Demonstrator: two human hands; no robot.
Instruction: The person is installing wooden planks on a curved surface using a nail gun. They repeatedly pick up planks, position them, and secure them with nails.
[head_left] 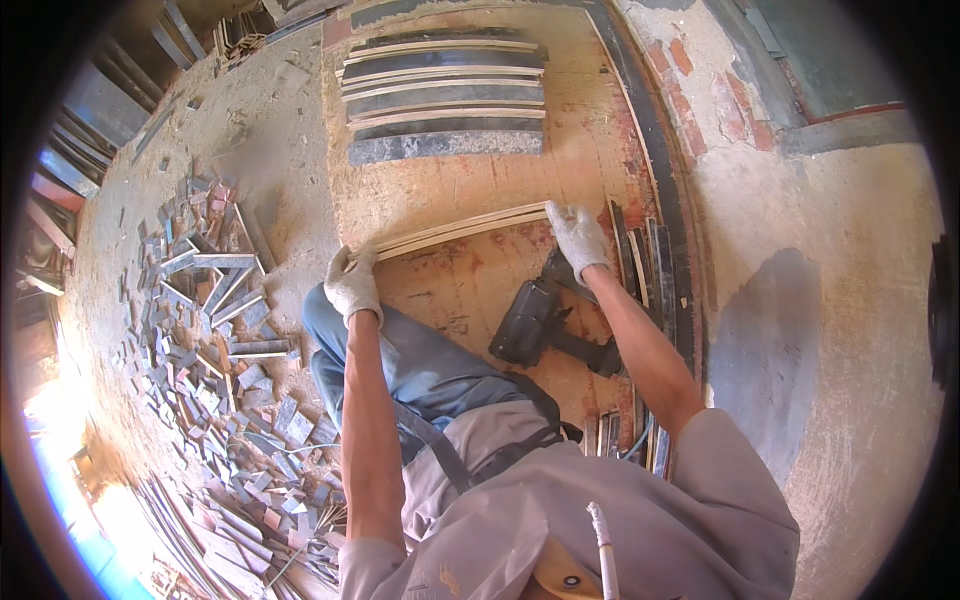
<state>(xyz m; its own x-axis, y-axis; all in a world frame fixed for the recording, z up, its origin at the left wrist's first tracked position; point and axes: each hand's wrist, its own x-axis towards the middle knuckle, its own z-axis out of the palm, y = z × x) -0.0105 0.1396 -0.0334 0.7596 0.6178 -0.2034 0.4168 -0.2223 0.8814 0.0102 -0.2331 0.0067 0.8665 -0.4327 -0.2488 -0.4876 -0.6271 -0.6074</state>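
Linking left grip [353, 286] and right grip [579, 241] are slats [455, 229].

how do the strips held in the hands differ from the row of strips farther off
The held strips are at the left hand and right hand; the row of strips is untouched. 
The held strips slant up rightward; the row of strips lies nearly level in view. 
The held strips show mostly pale edges; the row of strips also shows dark faces. 
Both are long and narrow.
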